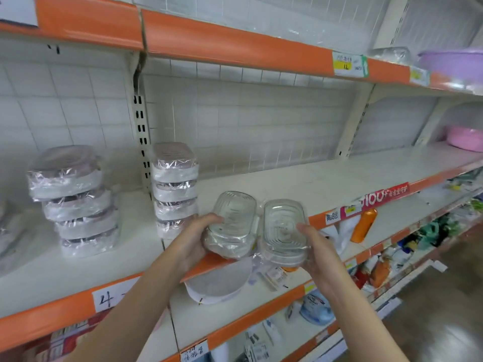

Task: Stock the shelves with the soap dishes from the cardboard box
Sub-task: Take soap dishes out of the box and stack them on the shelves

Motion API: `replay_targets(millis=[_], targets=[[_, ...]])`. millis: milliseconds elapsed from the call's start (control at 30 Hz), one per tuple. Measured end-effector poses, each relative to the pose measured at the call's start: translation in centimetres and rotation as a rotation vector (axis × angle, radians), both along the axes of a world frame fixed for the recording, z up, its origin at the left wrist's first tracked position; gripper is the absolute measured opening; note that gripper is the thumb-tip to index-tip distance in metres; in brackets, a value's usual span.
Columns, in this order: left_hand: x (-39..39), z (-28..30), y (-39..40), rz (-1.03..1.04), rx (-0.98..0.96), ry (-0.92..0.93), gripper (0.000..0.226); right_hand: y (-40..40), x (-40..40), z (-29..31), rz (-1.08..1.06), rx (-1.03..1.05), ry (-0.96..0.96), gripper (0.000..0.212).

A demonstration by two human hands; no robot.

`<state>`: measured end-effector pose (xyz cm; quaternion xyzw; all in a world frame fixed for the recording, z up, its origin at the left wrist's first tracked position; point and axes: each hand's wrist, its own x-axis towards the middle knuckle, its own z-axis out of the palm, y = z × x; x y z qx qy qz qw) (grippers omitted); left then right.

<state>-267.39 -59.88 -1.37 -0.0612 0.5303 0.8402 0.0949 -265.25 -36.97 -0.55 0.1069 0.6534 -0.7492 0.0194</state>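
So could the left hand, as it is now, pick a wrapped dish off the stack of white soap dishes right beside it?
Probably not yet. The stack of white wrapped soap dishes stands close with nothing between, but the left hand already grips a clear plastic soap dish, so it is occupied.

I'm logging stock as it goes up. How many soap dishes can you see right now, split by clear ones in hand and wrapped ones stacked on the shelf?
Clear soap dishes in hand: 2, one in the left hand, one in the right hand
Wrapped dishes, left stack: 4
Wrapped dishes, right stack: 4
Total: 10
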Motion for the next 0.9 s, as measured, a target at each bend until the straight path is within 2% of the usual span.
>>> replay_targets(millis=[33,67,100,200,267,300,400,467,533,633,700,800,900], targets=[[-1.1,-0.4,0.4,-0.007,-0.046,0.003,0.016,0.3,-1.2,-0.3,-0.002,0.013,-0.007,0.020],[-2.1,-0.6,1.0,-0.006,-0.084,-0.001,0.010,0.7,-2.5,-0.7,-0.011,0.027,-0.020,0.023],[-3.0,-0.6,1.6,0.015,-0.116,-0.006,0.014,1.0,-3.8,-1.1,-0.024,0.043,-0.033,0.025],[-5.7,-1.1,2.7,0.138,-0.190,0.003,0.062,1.7,-8.2,-1.9,-0.027,0.084,-0.034,0.037],[-7.1,-1.4,3.0,0.215,-0.262,0.021,0.080,1.8,-11.3,-2.2,0.039,0.114,-0.032,0.053],[-7.6,-1.5,3.2,0.228,-0.317,0.029,0.079,1.7,-12.7,-2.4,0.069,0.136,-0.028,0.054],[-8.9,-2.4,3.5,0.344,-0.546,0.037,0.049,1.5,-16.6,-2.6,0.153,0.235,0.030,0.038],[-9.9,-3.6,3.4,0.409,-0.773,0.027,0.061,1.2,-18.6,-2.4,0.211,0.300,0.074,0.038],[-10.4,-4.2,3.5,0.475,-0.953,-0.001,0.064,1.0,-20.2,-2.5,0.249,0.324,0.112,0.042],[-10.4,-4.5,4.0,0.590,-1.024,0.053,0.067,1.1,-21.8,-3.3,0.276,0.278,0.146,0.047],[-10.4,-4.7,4.1,0.625,-1.079,0.063,0.053,1.1,-22.2,-3.9,0.315,0.212,0.143,0.056],[-10.4,-4.9,3.8,0.670,-1.140,0.081,0.041,1.1,-22.6,-4.5,0.359,0.163,0.165,0.052],[-10.2,-5.0,4.0,0.661,-1.172,0.118,0.042,1.4,-22.8,-4.7,0.262,-0.030,0.170,0.045]])
